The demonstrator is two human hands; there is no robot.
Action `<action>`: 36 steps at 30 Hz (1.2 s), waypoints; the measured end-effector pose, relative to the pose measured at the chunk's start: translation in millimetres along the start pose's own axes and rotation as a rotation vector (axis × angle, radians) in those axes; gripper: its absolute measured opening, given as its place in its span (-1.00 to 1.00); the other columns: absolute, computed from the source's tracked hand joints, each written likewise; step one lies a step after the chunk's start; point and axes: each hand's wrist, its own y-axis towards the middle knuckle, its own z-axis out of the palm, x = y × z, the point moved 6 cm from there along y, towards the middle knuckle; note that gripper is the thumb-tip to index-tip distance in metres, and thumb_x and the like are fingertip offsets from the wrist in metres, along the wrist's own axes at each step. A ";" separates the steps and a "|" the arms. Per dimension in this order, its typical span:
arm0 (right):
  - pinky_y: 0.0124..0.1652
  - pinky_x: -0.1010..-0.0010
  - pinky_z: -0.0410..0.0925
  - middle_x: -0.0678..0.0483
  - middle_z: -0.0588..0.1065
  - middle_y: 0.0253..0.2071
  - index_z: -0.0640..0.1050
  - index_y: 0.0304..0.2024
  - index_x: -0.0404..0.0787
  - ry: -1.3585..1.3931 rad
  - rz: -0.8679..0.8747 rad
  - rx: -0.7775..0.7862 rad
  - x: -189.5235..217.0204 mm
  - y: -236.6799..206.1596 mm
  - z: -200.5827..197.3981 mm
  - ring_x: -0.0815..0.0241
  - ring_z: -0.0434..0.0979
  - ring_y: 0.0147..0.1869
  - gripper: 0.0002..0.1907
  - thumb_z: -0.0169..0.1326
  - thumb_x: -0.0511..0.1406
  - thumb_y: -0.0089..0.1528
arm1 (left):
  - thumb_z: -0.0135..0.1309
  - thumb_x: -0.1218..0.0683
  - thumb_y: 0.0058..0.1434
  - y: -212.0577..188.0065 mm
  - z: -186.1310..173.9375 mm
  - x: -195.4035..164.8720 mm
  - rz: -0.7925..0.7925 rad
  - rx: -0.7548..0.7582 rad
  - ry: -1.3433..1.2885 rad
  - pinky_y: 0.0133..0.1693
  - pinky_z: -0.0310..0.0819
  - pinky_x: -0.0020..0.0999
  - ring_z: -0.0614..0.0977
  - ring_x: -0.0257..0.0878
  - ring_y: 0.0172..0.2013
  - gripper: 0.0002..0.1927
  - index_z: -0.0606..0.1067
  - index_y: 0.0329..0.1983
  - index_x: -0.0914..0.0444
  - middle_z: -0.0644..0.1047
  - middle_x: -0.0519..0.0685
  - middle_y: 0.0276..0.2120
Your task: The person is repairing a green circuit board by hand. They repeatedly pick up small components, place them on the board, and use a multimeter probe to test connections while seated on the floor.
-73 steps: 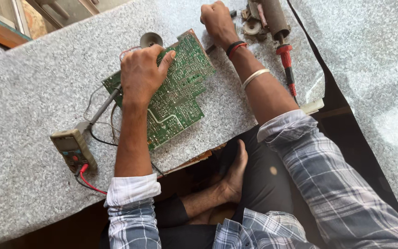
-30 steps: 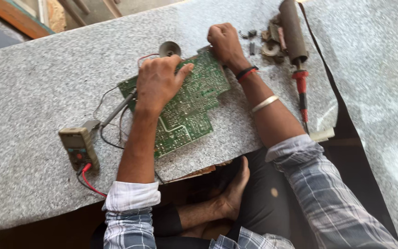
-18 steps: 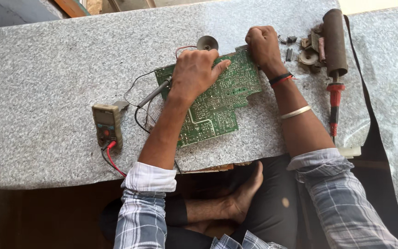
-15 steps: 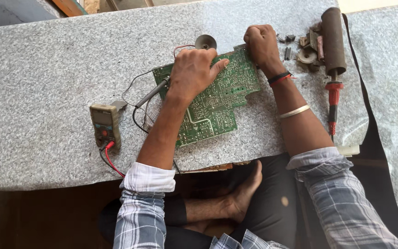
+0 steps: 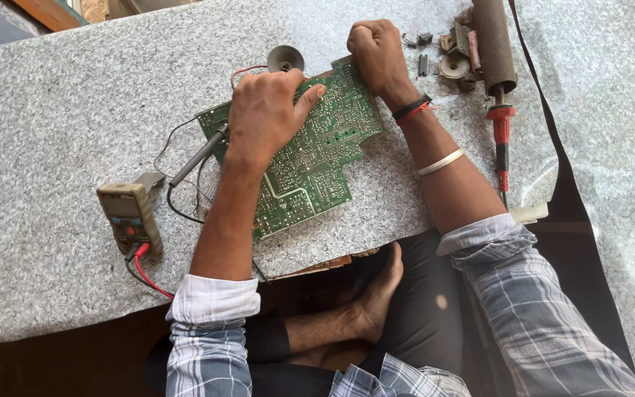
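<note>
A green circuit board (image 5: 310, 158) lies solder side up on a speckled grey stone slab (image 5: 60, 103). My left hand (image 5: 262, 114) rests palm down on the board's upper left part, thumb stretched toward the middle. A black test probe (image 5: 196, 158) sticks out from under this hand. My right hand (image 5: 376, 51) is curled into a fist at the board's top right corner; what it grips is hidden. A small round black part (image 5: 286, 57) sits just beyond the board.
A multimeter (image 5: 129, 217) with red and black leads lies at the left. A dark cylinder (image 5: 494, 40), a red-handled screwdriver (image 5: 501, 143) and several small loose parts (image 5: 446, 55) sit at the right. My bare foot (image 5: 376, 294) shows below the slab's edge.
The view has drifted, so the board sits more centrally now. My right hand moved onto the board's top right corner early on. Both hands have stayed there since.
</note>
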 end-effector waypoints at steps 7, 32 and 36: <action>-0.54 0.46 0.07 0.22 0.24 -0.65 0.34 -0.63 -0.29 -0.006 -0.032 -0.002 -1.9 0.4 -6.1 0.45 0.15 -0.55 -0.66 -0.18 -0.35 0.26 | 0.12 -0.24 0.36 3.6 1.8 -5.0 0.029 -0.051 -0.006 -0.32 0.47 -0.15 0.51 -0.26 -0.66 -0.55 0.63 -0.30 0.23 0.51 -0.05 -0.68; -0.54 0.45 0.09 0.21 0.28 -0.64 0.36 -0.65 -0.23 -0.069 -0.038 -0.008 3.0 -0.7 -11.6 0.43 0.13 -0.57 -0.65 -0.20 -0.35 0.25 | 0.11 -0.25 0.38 3.8 1.7 -10.4 0.032 -0.054 0.012 -0.33 0.47 -0.15 0.49 -0.28 -0.68 -0.53 0.63 -0.33 0.23 0.49 -0.07 -0.71; -0.55 0.44 0.07 0.23 0.25 -0.65 0.33 -0.66 -0.22 -0.050 -0.013 -0.007 5.7 -2.5 -15.2 0.43 0.11 -0.57 -0.64 -0.20 -0.34 0.26 | 0.11 -0.26 0.37 4.0 0.8 -14.8 0.019 -0.038 0.000 -0.32 0.47 -0.14 0.51 -0.26 -0.66 -0.53 0.64 -0.28 0.23 0.50 -0.07 -0.69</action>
